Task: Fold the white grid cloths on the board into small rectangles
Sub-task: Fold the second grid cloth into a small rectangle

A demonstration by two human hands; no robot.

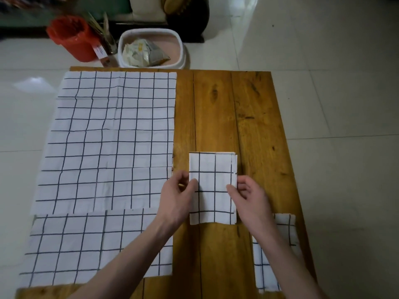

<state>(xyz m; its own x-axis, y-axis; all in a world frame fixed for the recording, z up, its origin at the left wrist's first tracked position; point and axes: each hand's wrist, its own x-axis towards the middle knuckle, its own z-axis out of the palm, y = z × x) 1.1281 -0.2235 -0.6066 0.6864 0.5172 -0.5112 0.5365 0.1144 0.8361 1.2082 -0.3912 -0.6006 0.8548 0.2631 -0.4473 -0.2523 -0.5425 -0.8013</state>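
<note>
Dim, soft light — floor glare, edges bowed.

White cloths [112, 134] crossed by a dark grid are seen on an orange-brown wooden board [248, 108]. Beyond the board, a red bucket [71, 37] and a white basin [151, 48] are seen on pale floor tiles [334, 72].

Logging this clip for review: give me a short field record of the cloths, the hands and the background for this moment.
surface: wooden board on a tiled floor
folded cloth: small rectangle, mid-board
left hand: pinches the rectangle's left edge
right hand: pinches its right edge
large cloth: spread flat, board's left side
near cloth: flat, overlapping the large cloth's near edge
right cloth: folded, partly under the right forearm
background: red bucket, white basin
</note>
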